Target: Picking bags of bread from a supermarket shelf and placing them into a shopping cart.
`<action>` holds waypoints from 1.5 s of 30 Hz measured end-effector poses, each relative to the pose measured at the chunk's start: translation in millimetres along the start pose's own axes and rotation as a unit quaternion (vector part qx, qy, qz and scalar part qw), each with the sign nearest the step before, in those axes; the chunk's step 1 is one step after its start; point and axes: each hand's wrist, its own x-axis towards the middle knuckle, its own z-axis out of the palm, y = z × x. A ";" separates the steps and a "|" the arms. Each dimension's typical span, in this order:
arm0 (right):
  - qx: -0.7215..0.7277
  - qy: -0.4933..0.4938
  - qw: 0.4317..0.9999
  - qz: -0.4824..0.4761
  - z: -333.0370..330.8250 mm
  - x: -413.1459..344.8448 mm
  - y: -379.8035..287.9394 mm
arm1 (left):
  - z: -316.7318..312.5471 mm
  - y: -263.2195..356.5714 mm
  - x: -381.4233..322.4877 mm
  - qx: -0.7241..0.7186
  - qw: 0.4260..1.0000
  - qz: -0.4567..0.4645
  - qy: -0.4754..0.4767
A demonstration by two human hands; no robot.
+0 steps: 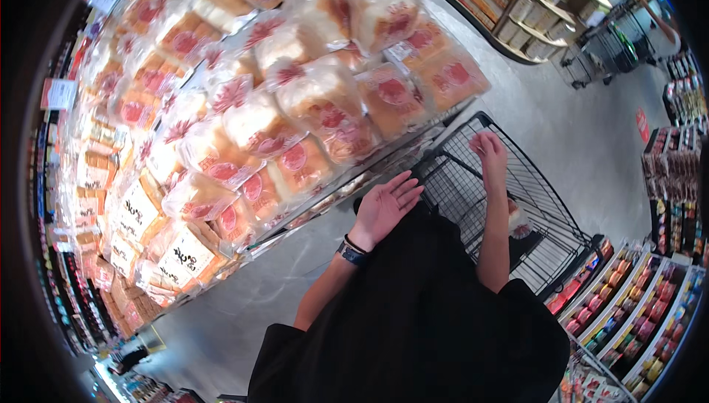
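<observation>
My left hand [386, 206], with a dark wristband, is held palm up beside the bread display's edge, fingers apart and nothing in it. Over the wire shopping cart [532, 173], my right hand [489, 151] is raised with its fingers bent together; whether something small is between them is unclear. Bread loaves in clear bags with red print [324, 107] lie in rows on the display, left of both hands. Below my right forearm, a bagged item [518, 220] sits in the cart, partly hidden.
Packages with white labels [188, 256] lie at the display's lower left. A shelf unit with cans [532, 26] stands at the upper right, near another cart [604, 54]. Shelves of small packaged goods [631, 303] are at the lower right. A distant person [130, 358] is at the lower left.
</observation>
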 end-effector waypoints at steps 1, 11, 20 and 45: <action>0.011 0.065 0.997 0.029 -35.7 -6.5 20.8 | 0.3 -7.0 2.7 -0.001 1.000 -0.006 0.015; -0.185 0.361 0.886 0.224 -312.1 -133.7 226.1 | 11.3 -89.9 32.8 0.056 0.983 -0.085 0.155; -0.081 0.473 0.804 0.351 -376.3 -163.8 266.6 | 25.8 -122.4 42.5 0.131 0.965 -0.101 0.203; 0.018 0.376 0.879 0.294 -272.2 -171.9 226.8 | 20.3 -101.7 47.7 0.099 0.983 -0.095 0.124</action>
